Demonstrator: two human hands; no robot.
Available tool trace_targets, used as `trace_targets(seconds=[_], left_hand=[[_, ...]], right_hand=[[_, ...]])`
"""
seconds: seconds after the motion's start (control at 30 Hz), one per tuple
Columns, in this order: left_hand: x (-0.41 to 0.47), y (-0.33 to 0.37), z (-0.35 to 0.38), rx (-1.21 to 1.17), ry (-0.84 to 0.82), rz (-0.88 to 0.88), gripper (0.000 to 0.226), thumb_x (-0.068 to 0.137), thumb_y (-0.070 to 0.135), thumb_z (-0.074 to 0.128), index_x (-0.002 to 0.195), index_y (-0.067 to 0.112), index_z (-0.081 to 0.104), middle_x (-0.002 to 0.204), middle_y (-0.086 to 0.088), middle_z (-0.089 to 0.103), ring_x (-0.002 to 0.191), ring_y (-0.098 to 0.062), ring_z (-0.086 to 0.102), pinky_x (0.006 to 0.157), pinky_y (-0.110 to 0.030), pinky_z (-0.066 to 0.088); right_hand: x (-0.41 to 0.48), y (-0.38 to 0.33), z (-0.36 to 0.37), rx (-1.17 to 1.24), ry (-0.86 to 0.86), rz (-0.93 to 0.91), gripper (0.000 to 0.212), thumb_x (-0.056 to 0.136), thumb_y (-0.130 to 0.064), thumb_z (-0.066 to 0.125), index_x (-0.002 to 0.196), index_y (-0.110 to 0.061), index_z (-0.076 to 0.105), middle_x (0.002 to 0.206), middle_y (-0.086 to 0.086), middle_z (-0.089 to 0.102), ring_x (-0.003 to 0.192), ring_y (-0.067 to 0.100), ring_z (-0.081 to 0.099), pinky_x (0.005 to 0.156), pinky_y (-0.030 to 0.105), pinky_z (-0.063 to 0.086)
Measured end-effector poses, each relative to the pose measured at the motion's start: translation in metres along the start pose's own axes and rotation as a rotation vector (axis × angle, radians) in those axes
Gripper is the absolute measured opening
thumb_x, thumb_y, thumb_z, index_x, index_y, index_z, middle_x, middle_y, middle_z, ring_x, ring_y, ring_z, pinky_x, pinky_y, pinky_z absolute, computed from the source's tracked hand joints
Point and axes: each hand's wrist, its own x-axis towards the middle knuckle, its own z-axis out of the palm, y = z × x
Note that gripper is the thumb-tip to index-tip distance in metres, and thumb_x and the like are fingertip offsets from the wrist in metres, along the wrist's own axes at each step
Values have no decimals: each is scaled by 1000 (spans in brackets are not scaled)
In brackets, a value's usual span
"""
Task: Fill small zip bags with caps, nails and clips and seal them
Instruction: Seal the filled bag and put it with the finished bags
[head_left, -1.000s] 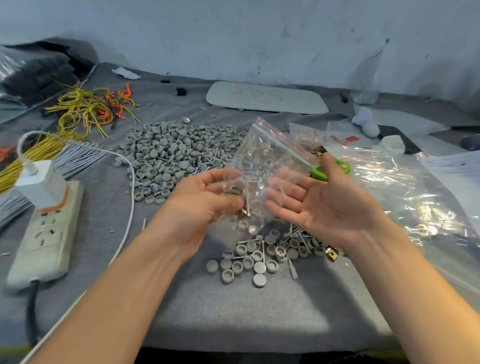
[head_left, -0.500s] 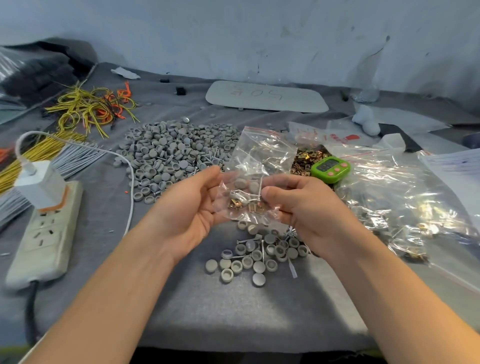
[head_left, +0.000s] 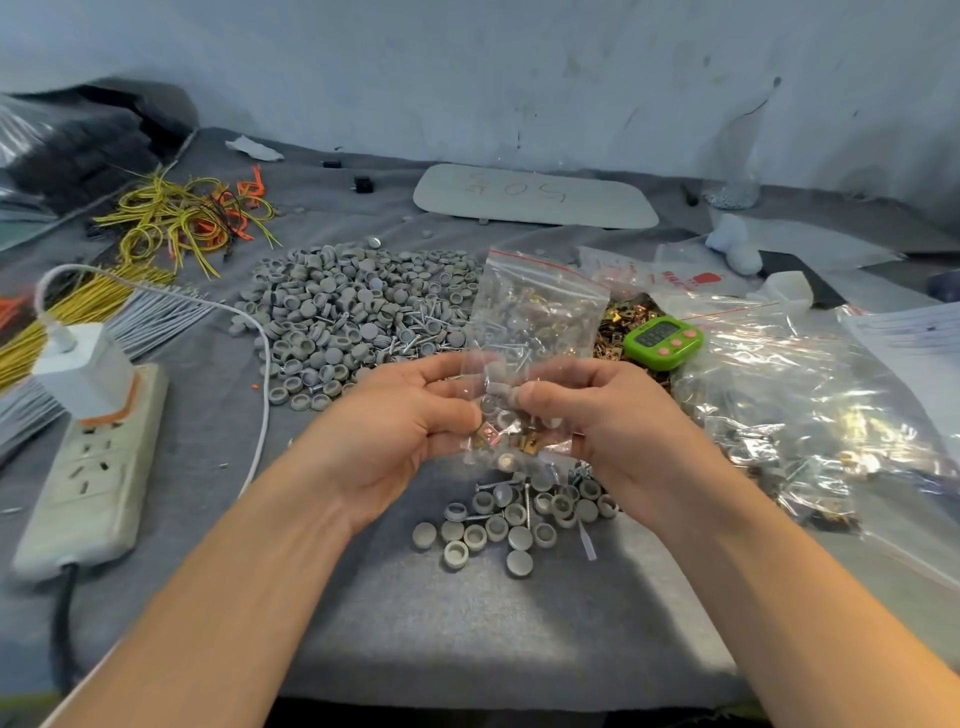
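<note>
Plastic bag (head_left: 540, 312), more upright than before

A: hands status?
B: left hand (head_left: 395, 431) and right hand (head_left: 608, 431) both pinch the zip bag (head_left: 540, 317) low down, grey caps (head_left: 498, 391) and gold clips (head_left: 488, 434) bunched between the fingertips. Red zip edge stands above the fingers.
A: table?
B: loose caps (head_left: 519, 525) just below the fingers, green timer (head_left: 662, 340) beyond the right fingers.

Clear zip bag (head_left: 540, 306) upright, red strip topmost, brass clips (head_left: 530, 441) inside, grey caps (head_left: 511, 525) beneath
</note>
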Motion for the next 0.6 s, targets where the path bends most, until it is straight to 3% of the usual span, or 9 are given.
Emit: trace_targets(seconds=[0.07, 0.2, 0.33, 0.6], left_hand=[[0, 0, 0, 1, -1, -1, 53, 87, -25, 51, 131, 4, 61, 117, -15, 75, 97, -24, 74, 82, -30, 63], [-1, 0, -1, 22, -27, 3, 45, 90, -15, 54, 127, 8, 65, 118, -12, 76, 110, -30, 72, 92, -42, 61], [-2, 0, 3, 68, 14, 47, 43, 76, 12, 74, 119, 11, 71, 106, -9, 79, 90, -17, 76, 69, -24, 60], [2, -1, 0, 145, 233, 113, 29, 86, -8, 68, 99, 15, 76, 94, -4, 80, 78, -9, 75, 59, -18, 54]], right_hand=[[0, 0, 0, -14, 11, -4, 11, 80, -4, 82, 75, -14, 81, 85, 12, 78, 71, 20, 71, 74, 39, 59], [-1, -1, 1, 1, 2, -17, 17, 81, -1, 81, 73, -16, 80, 84, 14, 77, 70, 18, 70, 63, 27, 56], [0, -1, 1, -19, 7, -3, 17, 82, -2, 81, 75, -17, 81, 88, 16, 77, 78, 27, 68, 74, 38, 55], [2, -1, 4, 53, -16, 42, 21, 101, -8, 60, 98, -8, 81, 98, 14, 80, 78, 21, 74, 74, 34, 63]])
